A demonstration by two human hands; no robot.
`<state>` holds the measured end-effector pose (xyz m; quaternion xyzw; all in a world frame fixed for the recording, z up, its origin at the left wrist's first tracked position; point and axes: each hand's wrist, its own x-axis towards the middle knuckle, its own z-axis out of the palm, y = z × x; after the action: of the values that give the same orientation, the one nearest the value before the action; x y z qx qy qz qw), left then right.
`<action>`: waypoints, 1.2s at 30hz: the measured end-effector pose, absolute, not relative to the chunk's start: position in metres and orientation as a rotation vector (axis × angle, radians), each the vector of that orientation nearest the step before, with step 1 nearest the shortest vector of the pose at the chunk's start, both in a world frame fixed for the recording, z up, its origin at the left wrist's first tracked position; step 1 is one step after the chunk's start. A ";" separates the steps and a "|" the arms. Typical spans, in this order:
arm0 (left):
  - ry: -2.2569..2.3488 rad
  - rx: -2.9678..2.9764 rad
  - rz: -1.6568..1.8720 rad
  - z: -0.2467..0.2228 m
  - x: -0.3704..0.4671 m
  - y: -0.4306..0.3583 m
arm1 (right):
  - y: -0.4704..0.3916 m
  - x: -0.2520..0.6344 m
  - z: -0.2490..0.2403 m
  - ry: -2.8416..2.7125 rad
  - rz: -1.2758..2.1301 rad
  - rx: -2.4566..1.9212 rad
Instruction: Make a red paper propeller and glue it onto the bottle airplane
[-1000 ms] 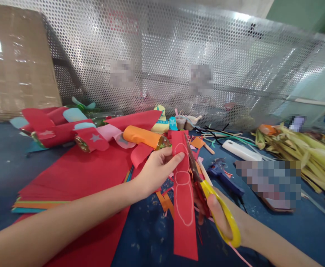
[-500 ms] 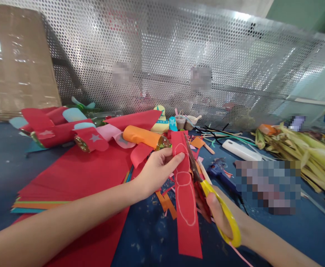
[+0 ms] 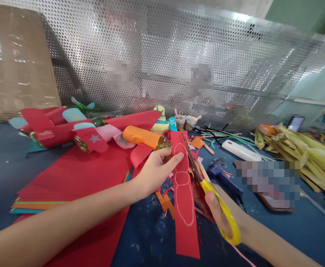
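One red strip (image 3: 185, 207), near centre over bench (image 3: 145, 237), upper part clamped in left hand's (image 3: 162, 167) fingers. Right hand (image 3: 218, 211) fingers wrapped on yellow-handled scissors (image 3: 204, 181), blades along strip's right edge. Farther: orange-wrapped bottle (image 3: 142, 137), perforated metal panel (image 3: 162, 48).

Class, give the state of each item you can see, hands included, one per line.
Left hand, closed on the red strip
Right hand, holding the scissors
Red strip, marked with pale outlines
Scissors, beside the strip; open or shut unclear
Red sheets, stacked flat
Orange-wrapped bottle, lying on its side
Glue gun, lying down, not held
Paper scraps, loose, scattered
Corn husks, heaped
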<state>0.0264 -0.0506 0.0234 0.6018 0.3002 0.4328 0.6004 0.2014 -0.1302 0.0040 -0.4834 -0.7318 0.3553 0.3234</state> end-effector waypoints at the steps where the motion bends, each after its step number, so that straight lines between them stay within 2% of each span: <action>1: 0.695 1.394 1.002 0.023 0.026 -0.050 | -0.130 0.200 0.006 -1.926 0.932 -1.252; 16: 0.704 1.433 1.013 0.023 0.025 -0.049 | -0.133 0.193 0.019 -1.902 0.920 -1.266; 36: 0.712 1.417 1.020 0.028 0.023 -0.046 | -0.134 0.196 0.011 -1.807 0.951 -1.355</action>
<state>0.0233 -0.0463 0.0285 0.6082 0.3056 0.4377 0.5876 0.1958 -0.1344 0.0111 -0.5201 -0.6939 0.3652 0.3385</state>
